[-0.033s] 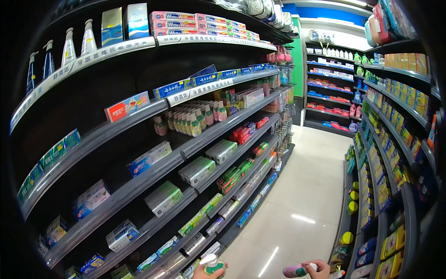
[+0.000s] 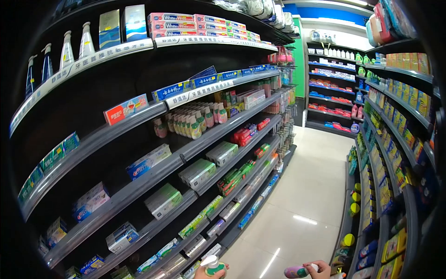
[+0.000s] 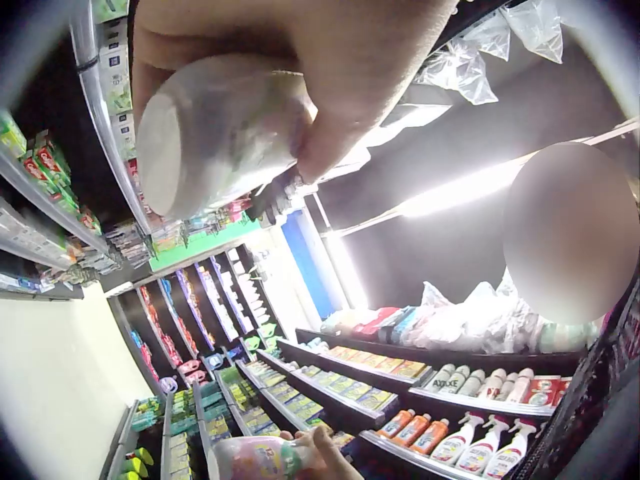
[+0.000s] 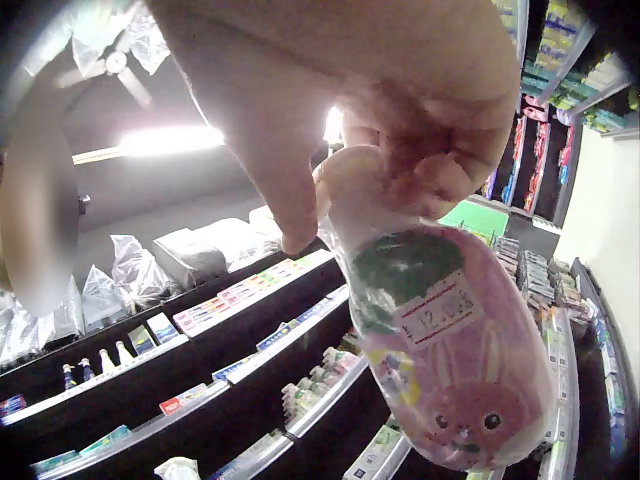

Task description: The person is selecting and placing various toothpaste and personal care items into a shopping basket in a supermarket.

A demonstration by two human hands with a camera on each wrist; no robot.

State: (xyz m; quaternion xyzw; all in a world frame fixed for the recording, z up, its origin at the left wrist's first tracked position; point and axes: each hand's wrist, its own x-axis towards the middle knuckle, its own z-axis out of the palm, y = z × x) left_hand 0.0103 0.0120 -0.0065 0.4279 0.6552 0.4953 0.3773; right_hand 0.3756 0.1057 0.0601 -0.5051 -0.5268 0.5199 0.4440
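In the head view my left hand grips a pump bottle with a white pump top and a green front, at the bottom edge. The left wrist view shows the whitish base of this bottle, with fingers and thumb wrapped round its sides. To the right, my right hand holds a pink bottle by its pale top end, the body pointing left. Seen from the right wrist, the pink bottle has a rabbit face, a green patch near the neck and a price sticker. Both bottles are apart, held above the aisle.
A long shelf unit with toothpaste boxes runs along the left. Several similar pump bottles stand on one of its shelves. Another stocked shelf unit lines the right side. The tiled floor lies between, leading to back shelves.
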